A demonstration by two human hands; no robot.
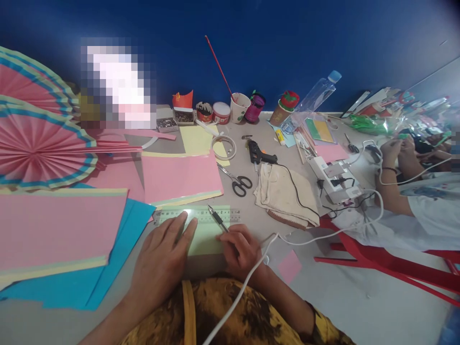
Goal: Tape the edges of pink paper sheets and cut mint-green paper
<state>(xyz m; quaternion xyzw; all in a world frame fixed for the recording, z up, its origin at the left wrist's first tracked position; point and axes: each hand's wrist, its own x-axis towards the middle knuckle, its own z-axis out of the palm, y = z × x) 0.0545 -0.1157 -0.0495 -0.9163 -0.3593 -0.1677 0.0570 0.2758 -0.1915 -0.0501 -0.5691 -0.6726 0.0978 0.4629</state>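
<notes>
A light green sheet of paper lies in front of me near the table's edge. Across its far part rests a clear ruler. My left hand is spread flat, its fingertips pressing on the ruler and the paper. A pen with a dark grip is held in my right hand, fingers curled round its rear part. The pen's tip points away from me, over the ruler; whether it touches is unclear. Just beyond the ruler lies a pink sheet with yellow and green edge strips.
Scissors, a roll of tape, a glue gun and a folded cloth lie beyond my right hand. Pleated paper fans and blue sheets are at left. A white cable crosses my right arm. Another person's hands are at right.
</notes>
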